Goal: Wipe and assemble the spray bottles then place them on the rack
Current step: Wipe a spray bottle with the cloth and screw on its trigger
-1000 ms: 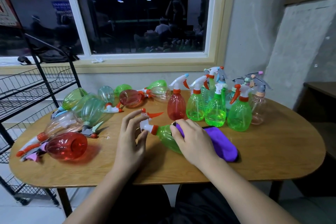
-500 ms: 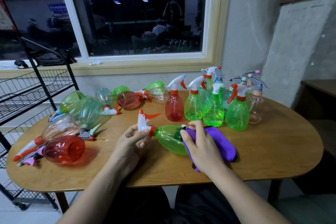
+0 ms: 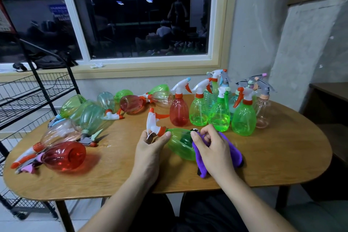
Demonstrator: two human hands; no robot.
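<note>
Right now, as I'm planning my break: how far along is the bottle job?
Looks done: upright bottles stand assembled at the back. In hand: left hand holds green bottle, right hand holds purple cloth against it. Left: lying bottles; no bottle shows on the rack.

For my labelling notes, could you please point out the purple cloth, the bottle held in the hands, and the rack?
cloth (image 3: 201,166): head view, lower fold.
bottle (image 3: 179,144): head view, green body.
rack (image 3: 37,83): head view, top wire shelf.

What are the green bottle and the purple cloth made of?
The green bottle looks like glossy, see-through plastic: light shines off it. The purple cloth looks like soft, matte fabric, maybe microfiber: it folds under the right hand.
</note>
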